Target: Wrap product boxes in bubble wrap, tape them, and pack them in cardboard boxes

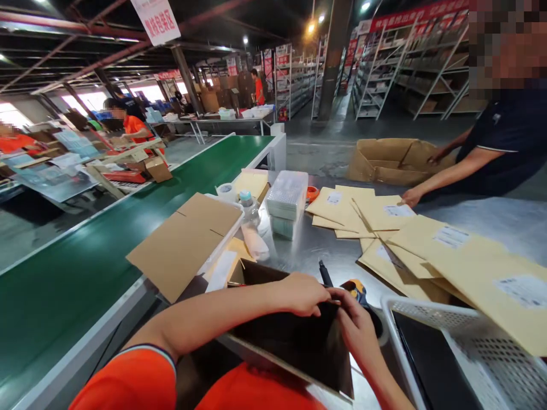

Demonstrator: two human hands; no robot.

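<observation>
An opened cardboard box (290,341) with a dark inside stands close against my body, its top uncovered. My left hand (301,293) reaches across it, fingers closed at the far right corner of its rim. There my right hand (354,319) meets it, thumb and fingers bent over the same edge from the right side. Both hands appear to grip the box wall; the exact fingertip contact is partly hidden. Just beyond the hands lie a black-handled tool (325,274) and a yellow-and-black tape dispenser (355,289).
Padded envelopes (453,239) spread over the metal table, right. A white basket (491,341) holds a black flat item. Clear plastic boxes (287,196), a bottle (249,208) and flat cardboard (188,245) stand ahead. A green conveyor (128,222) runs left. A co-worker's hand (412,196) touches an envelope.
</observation>
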